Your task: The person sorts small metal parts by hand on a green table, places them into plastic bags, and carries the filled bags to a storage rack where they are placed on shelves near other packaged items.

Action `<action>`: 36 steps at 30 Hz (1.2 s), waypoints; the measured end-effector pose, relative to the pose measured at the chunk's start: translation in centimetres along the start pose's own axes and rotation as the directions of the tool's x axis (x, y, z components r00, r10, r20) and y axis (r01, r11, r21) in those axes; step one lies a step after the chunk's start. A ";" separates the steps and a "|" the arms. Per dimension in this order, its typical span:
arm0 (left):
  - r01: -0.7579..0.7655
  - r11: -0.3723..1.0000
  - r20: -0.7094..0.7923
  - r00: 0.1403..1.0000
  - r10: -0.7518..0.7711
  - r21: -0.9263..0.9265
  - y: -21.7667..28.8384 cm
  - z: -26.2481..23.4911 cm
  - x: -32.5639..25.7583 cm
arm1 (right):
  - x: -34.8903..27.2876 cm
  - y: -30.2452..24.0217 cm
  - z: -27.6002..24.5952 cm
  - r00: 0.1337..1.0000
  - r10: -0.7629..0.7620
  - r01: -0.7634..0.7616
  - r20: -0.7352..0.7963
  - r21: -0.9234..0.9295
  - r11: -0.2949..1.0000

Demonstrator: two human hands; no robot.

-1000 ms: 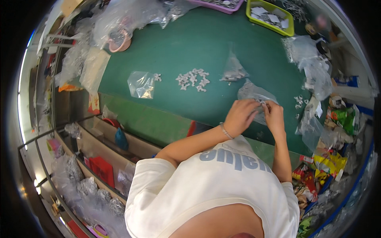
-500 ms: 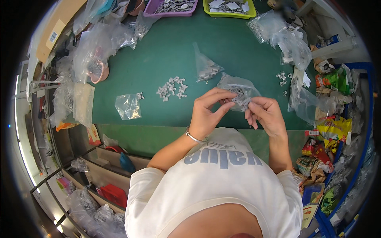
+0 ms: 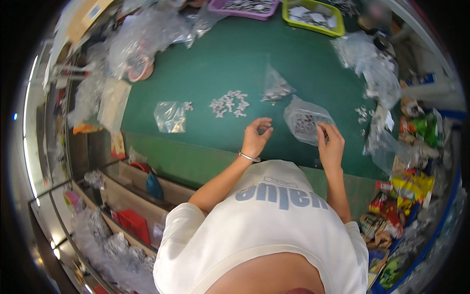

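Seen from my remote post, the pile point(image 3: 229, 102) lies on the bench point(image 3: 196, 68), ahead and left of my left hand point(image 3: 256, 137), the nearer one, its fingers apart and seemingly empty. My right hand point(image 3: 332, 142) has its fingers clamped on the right edge of the bag point(image 3: 302, 121), which slants far-left to near-right.

Green table point(image 3: 196, 73): plastic bag point(image 3: 295, 109) of small parts point(image 3: 305, 122), right hand point(image 3: 333, 142) pinching its edge; left hand point(image 3: 255, 139), fingers curled, between bag and loose grey pile point(image 3: 220, 105); purple tray point(image 3: 245, 15) and yellow-green tray point(image 3: 312, 27), both filled, at far edge.
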State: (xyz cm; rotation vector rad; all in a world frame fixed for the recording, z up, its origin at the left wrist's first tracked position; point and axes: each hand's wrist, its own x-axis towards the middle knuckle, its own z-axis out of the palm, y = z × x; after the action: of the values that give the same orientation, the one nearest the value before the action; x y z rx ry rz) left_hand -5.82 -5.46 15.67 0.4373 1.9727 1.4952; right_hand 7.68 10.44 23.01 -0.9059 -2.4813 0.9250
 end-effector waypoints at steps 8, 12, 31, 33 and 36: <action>0.028 0.980 -0.601 0.793 0.097 0.195 -13.2 -8.2 1.8 | -0.1 -2.9 17.3 0.880 -0.311 0.140 0.359 0.429 0.892; -0.046 0.884 -0.528 0.787 0.318 0.465 -12.7 -11.8 5.6 | 3.6 -0.2 25.2 0.862 -0.366 0.320 0.350 0.184 0.929; 0.300 0.745 -0.718 0.616 0.326 0.596 -11.2 -19.9 5.7 | 8.2 -4.0 30.7 0.715 -0.616 0.637 0.331 0.055 0.769; 0.448 0.668 -0.757 0.591 0.278 0.595 -13.4 -22.6 5.1 | 7.9 -3.2 31.0 0.693 -0.642 0.659 0.328 0.073 0.749; 0.466 0.571 -0.704 0.636 0.315 0.676 -15.0 -24.8 4.1 | 8.3 -4.5 30.9 0.708 -0.612 0.627 0.353 0.084 0.774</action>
State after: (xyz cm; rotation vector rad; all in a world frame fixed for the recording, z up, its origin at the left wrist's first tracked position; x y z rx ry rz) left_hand -23.44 -26.00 4.50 -0.0168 3.3516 0.5176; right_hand -16.07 -0.80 4.26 0.1610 -2.8143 0.8394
